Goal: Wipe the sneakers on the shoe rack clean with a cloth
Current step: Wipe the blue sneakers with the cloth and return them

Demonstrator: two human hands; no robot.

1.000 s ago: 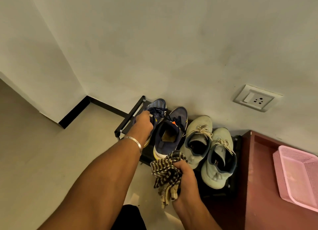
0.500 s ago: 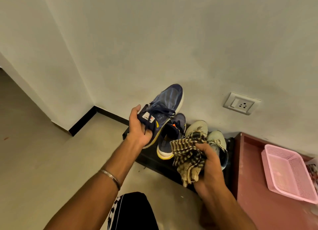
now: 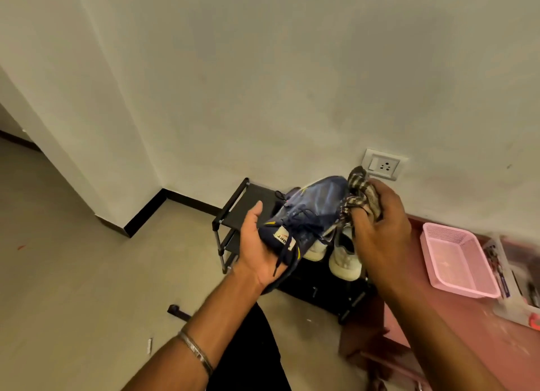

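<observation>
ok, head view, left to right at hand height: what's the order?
Shoe rack's bare top shelf → left hand → blue sneaker → checked cloth in the right hand → pink basket.

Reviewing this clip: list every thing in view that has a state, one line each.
left hand: grips the blue sneaker's heel end
right hand: grips the checked cloth
blue sneaker: lifted off the rack, laces dangling
checked cloth: bunched, at the sneaker's toe
pale sneakers: on the shoe rack
shoe rack: left end bare
pink basket: upright
</observation>
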